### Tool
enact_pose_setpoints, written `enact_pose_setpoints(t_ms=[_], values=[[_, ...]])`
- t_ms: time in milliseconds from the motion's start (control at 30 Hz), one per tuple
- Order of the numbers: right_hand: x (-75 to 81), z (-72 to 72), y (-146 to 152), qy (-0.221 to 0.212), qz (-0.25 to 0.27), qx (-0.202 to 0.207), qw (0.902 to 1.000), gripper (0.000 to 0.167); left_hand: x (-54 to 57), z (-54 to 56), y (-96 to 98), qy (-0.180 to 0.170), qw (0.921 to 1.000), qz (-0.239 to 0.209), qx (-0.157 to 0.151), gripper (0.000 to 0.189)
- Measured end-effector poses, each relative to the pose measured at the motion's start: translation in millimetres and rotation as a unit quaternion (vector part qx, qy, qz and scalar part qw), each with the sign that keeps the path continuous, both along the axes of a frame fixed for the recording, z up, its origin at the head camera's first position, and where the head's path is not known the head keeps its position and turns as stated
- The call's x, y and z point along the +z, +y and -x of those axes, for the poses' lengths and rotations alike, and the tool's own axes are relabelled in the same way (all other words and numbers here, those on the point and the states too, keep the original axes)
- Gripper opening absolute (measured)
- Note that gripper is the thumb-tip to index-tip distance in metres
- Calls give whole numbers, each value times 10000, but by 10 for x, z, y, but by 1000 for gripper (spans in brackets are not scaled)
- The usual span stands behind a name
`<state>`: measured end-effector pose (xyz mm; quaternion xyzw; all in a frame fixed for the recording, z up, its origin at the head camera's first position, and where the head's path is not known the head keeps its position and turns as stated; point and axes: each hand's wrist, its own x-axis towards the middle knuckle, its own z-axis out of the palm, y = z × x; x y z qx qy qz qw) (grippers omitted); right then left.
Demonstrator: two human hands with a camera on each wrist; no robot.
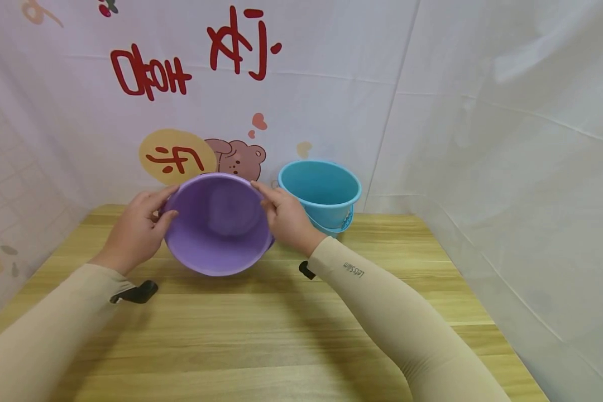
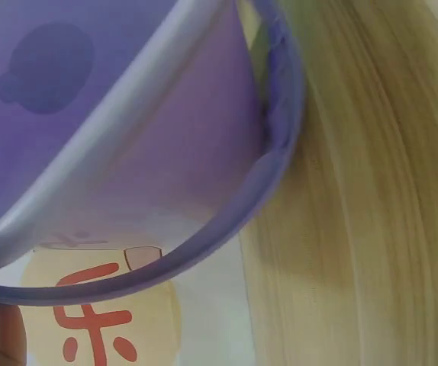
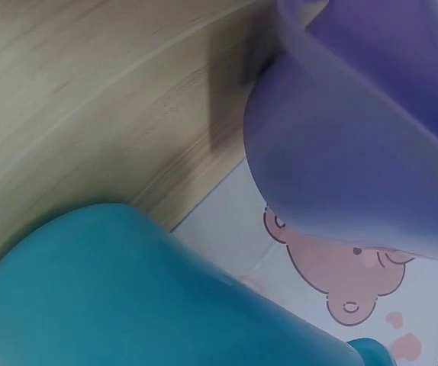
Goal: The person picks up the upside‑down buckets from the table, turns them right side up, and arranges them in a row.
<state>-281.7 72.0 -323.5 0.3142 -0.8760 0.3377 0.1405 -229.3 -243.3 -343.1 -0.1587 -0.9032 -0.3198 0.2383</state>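
A purple bucket (image 1: 216, 223) is tilted with its mouth toward me, held between both hands. My left hand (image 1: 139, 226) grips its left rim, thumb on the near side and fingers behind. At the upper right of the rim, my right hand (image 1: 288, 218) holds on with the fingers along the edge. In the left wrist view the purple handle (image 2: 227, 221) hangs outside the bucket wall. Just right of my right hand stands a light blue bucket (image 1: 326, 204), upright, with its handle lowered; the right wrist view shows its blue side (image 3: 127, 297) close by.
Both buckets are over a wood-grain table (image 1: 221, 340). A white curtain (image 1: 331, 95) with red characters and a printed bear (image 1: 241, 159) hangs along the back, and white cloth (image 1: 522, 167) borders the right side. Dark straps show at both wrists.
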Motion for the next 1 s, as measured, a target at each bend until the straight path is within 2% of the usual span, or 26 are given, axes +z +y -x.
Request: enact_pose_setpoints(t_ms=[100, 333, 567, 767, 1000], values=[[11, 0, -2, -51, 61, -14, 10000, 48, 19, 1, -9, 124, 9999, 36, -4, 50], [29, -9, -4, -209, 334, -135, 9991, 46, 79, 11, 0, 333, 9989, 121, 298, 44], [7, -4, 24, -87, 231, -143, 9996, 47, 162, 13, 37, 199, 9986, 198, 452, 43], [-62, -19, 82, 172, -27, 146, 9997, 55, 206, 50, 46, 100, 9980, 196, 585, 43], [-130, -42, 135, -38, -167, 336, 9993, 63, 241, 79, 25, -139, 9975, 153, 677, 45]])
